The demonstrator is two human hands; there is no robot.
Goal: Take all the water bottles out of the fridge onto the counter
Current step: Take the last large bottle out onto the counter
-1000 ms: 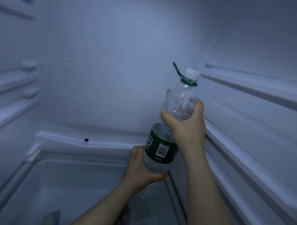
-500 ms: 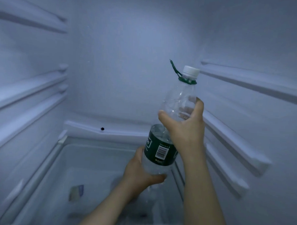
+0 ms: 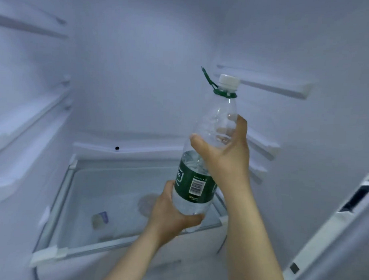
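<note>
A clear plastic water bottle [image 3: 199, 182] with a dark green label, a white cap and a green ring strap is held upright in the air inside the fridge. It is partly full. My right hand [image 3: 227, 156] grips its upper body from the right. My left hand [image 3: 170, 210] cups its base from below and the left. The bottle hangs above the right part of the glass shelf [image 3: 106, 200], not touching it. No other bottle shows in the fridge.
White fridge walls surround the hands, with shelf rails on the left wall [image 3: 29, 117] and right wall [image 3: 263, 146]. A small sticker [image 3: 100, 219] shows under the glass shelf. The fridge's front edge [image 3: 326, 235] runs along the lower right.
The view has pulled back from the fridge, so more of the shelf and its front edge shows. Both hands keep the same hold on the bottle, now nearer the shelf's front.
</note>
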